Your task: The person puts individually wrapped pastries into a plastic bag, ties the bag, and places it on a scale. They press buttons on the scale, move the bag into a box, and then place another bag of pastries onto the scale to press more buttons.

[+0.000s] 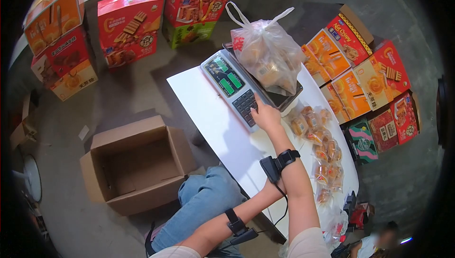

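My right hand (267, 116) is at the keypad (246, 108) of a white scale (226, 77), index finger stretched onto the keys, holding nothing. Green digits glow on the scale's display. A knotted, translucent plastic bag (270, 59) of packaged food rests on the scale's dark platform, its handles sticking up. My left hand (273, 192) is beside and partly behind my right forearm, below the black wrist device; its fingers are hidden. Small wrapped buns (327, 149) lie in a row along the right side of the white table (208, 104).
An open, empty cardboard box (137, 163) stands on the floor at left. Red and orange cartons (130, 28) stand along the back, with more cartons (360, 82) at right. A person (379, 241) is at the lower right. My knee (208, 191) is by the table edge.
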### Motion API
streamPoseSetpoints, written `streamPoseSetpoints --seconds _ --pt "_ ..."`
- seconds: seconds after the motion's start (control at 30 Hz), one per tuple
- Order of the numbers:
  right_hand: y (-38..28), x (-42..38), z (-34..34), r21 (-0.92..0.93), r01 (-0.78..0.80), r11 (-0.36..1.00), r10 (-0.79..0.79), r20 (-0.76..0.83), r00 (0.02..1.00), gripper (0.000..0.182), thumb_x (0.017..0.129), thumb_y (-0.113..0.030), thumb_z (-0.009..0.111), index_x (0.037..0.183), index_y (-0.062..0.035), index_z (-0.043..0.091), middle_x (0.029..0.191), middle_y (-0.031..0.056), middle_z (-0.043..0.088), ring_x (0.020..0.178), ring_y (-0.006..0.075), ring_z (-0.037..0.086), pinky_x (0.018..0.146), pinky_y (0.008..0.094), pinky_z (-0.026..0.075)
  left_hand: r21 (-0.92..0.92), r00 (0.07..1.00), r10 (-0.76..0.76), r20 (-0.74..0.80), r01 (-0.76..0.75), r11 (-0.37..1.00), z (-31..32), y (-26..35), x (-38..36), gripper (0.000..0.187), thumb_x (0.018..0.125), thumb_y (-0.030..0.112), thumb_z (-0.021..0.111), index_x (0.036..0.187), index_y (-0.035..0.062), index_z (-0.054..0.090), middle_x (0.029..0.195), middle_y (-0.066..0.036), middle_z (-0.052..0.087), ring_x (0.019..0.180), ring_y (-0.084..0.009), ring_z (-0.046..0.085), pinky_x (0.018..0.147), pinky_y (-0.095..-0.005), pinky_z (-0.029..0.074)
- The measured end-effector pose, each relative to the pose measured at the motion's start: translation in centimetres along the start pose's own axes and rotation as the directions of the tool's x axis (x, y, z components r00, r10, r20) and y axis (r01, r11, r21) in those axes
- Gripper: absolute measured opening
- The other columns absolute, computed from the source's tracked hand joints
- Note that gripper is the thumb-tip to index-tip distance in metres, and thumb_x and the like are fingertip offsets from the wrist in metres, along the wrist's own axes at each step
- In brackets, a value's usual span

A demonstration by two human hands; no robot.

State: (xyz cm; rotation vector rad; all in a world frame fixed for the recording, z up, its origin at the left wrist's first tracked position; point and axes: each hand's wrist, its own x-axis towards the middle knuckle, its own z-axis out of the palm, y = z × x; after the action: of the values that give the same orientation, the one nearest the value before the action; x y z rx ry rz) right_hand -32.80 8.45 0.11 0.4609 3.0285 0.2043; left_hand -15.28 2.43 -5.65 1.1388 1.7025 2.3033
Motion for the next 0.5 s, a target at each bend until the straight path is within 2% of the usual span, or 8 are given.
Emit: streamPoseSetpoints --seconds 0.07,0.13,0.17,0.23,0.27,0.33,0.43,0.5 --pt "-0.01 0.17 -0.04 0.004 -0.013 1.0 0.013 0.02 1.0 0.062 0.083 -0.036 0.049 0.138 -0.0213 0.025 0.081 0.0173 0.063 0.074 0.0332 0.062 0.068 0.0433 0.049 -0.062 1.0 -0.031 0.005 0.031 0.998 0.32 -0.51 -0.34 0.033 0.077 0.019 0.062 0.106 0.0056 0.054 0.105 -0.011 0.056 0.099 -0.025 0.053 0.087 -0.035 0.042" --pt "-0.05 0.31 0.25 -0.081 -0.046 0.996 0.045 -0.013 0.999 0.066 0.082 -0.044 0.049 0.139 -0.0262 0.021 0.091 0.0177 0.059 0.078 0.0312 0.062 0.067 0.0425 0.048 0.076 0.999 -0.01 0.047 0.007 0.997 0.21 -0.65 -0.58 0.034 0.077 0.02 0.061 0.107 0.0056 0.053 0.107 -0.011 0.055 0.103 -0.0255 0.051 0.089 -0.0356 0.04" --pt "-0.2 0.42 0.37 -0.08 -0.045 0.996 0.044 -0.013 0.999 0.066 0.082 -0.044 0.049 0.139 -0.0262 0.021 0.091 0.0177 0.059 0.078 0.0312 0.062 0.067 0.0425 0.048 0.077 0.999 -0.011 0.046 0.008 0.997 0.19 -0.66 -0.69 0.034 0.077 0.02 0.061 0.107 0.0056 0.053 0.107 -0.011 0.055 0.103 -0.0255 0.051 0.089 -0.0356 0.04" --pt "-0.53 0.6 0.51 -0.196 -0.085 0.977 0.099 0.06 0.993 0.072 0.08 -0.055 0.049 0.14 -0.0314 0.017 0.101 0.0181 0.054 0.087 0.0285 0.06 0.07 0.0424 0.047 -0.031 0.996 -0.092 0.023 0.093 0.995 0.21 -0.64 -0.83 0.035 0.078 0.022 0.059 0.109 0.0058 0.053 0.11 -0.012 0.054 0.106 -0.0264 0.049 0.092 -0.0367 0.038" --pt "-0.66 0.6 0.57 -0.195 -0.085 0.977 0.098 0.062 0.993 0.072 0.08 -0.055 0.049 0.14 -0.0314 0.017 0.101 0.0181 0.054 0.087 0.0285 0.06 0.07 0.0424 0.047 -0.03 0.995 -0.093 0.023 0.094 0.995 0.21 -0.68 -0.9 0.035 0.078 0.022 0.059 0.109 0.0058 0.053 0.11 -0.012 0.054 0.106 -0.0264 0.049 0.092 -0.0367 0.038" --pt "-0.83 0.6 0.58 -0.245 -0.101 0.964 0.122 0.074 0.99 0.076 0.077 -0.06 0.049 0.14 -0.0341 0.014 0.107 0.0182 0.052 0.093 0.0265 0.058 0.074 0.0428 0.046 0.153 0.997 -0.061 0.05 0.053 0.987 0.17 -0.67 -0.98 0.036 0.08 0.024 0.057 0.11 0.006 0.052 0.113 -0.012 0.053 0.107 -0.0268 0.047 0.093 -0.0374 0.036" --pt "-0.64 0.73 0.42 -0.279 -0.08 0.957 0.112 0.099 0.989 0.078 0.077 -0.062 0.049 0.14 -0.0339 0.013 0.11 0.019 0.051 0.095 0.0277 0.058 0.077 0.0432 0.045 0.093 0.979 -0.129 0.16 0.115 0.989 -0.27 -0.49 -1.06 0.042 0.078 0.024 0.06 0.111 0.0021 0.049 0.113 -0.015 0.05 0.108 -0.0279 0.046 0.092 -0.0377 0.036" --pt "-0.66 0.64 0.33 -0.275 -0.074 0.959 0.106 0.106 0.989 0.078 0.077 -0.061 0.049 0.14 -0.0346 0.013 0.112 0.0192 0.051 0.096 0.0282 0.057 0.078 0.0435 0.045 0.065 0.982 -0.132 0.136 0.124 0.99 -0.35 -0.05 -1.05 0.039 0.079 0.024 0.059 0.111 0.0042 0.05 0.113 -0.013 0.051 0.108 -0.0273 0.046 0.093 -0.0377 0.036"
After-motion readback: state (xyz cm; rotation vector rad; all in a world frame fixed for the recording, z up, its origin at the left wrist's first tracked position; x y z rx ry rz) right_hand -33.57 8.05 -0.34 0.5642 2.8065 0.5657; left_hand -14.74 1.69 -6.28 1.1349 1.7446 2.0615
